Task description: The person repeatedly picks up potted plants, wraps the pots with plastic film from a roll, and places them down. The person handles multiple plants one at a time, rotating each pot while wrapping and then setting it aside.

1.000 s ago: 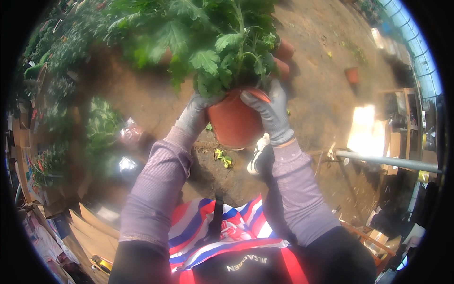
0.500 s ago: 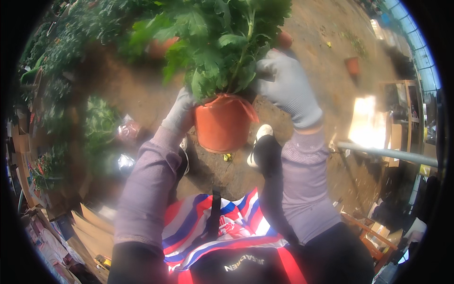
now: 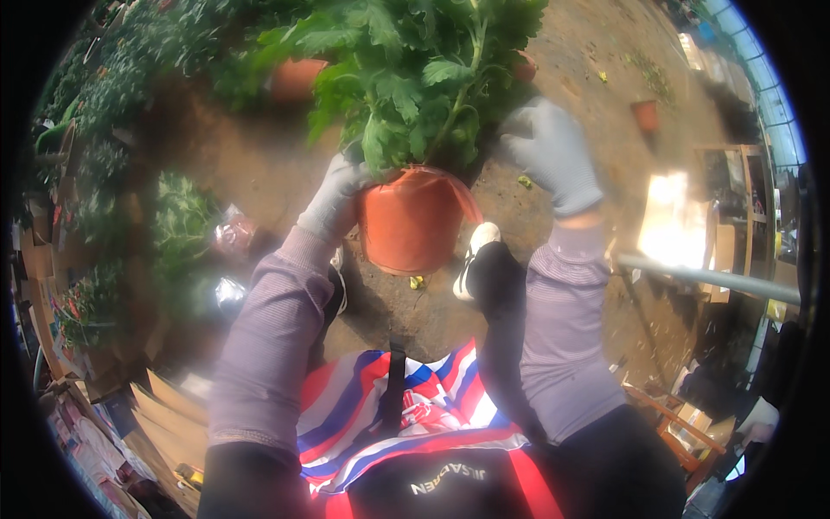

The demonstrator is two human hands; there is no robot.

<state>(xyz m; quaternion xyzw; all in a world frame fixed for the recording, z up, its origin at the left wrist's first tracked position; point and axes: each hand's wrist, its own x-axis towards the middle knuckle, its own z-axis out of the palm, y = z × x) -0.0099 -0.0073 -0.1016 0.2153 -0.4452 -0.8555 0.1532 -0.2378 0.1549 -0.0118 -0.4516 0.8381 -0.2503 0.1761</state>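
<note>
Terracotta-coloured plastic is what I see first: a round flower pot [image 3: 411,221] carrying a bushy green plant [image 3: 424,78], held up in the air above the bare dirt ground [image 3: 259,164], roughly in the middle of the view and close to the camera. My left hand [image 3: 335,197], in a grey glove, is closed against the pot's left side near the rim, fingers wrapped round it and carrying its weight. My right hand [image 3: 549,154], also gloved, is at the plant's right edge with the fingers loosely curled and spread; it looks to be beside the foliage rather than gripping the pot, though leaves hide where its fingertips end, so I cannot tell whether it touches the rim. The pot hangs slightly tilted, its base towards me, directly above my white shoe [image 3: 477,246]. As I judge it, the lifting is done: the pot is clear of the ground and supported by one hand, and nothing shows it set anywhere yet, so the placing is what remains. Around it, another orange pot [image 3: 294,78] stands among green plants towards the far left of the ground, a small empty pot [image 3: 644,112] sits well apart at the far right, and a metal pipe [image 3: 709,278] runs across at the right edge.
</note>
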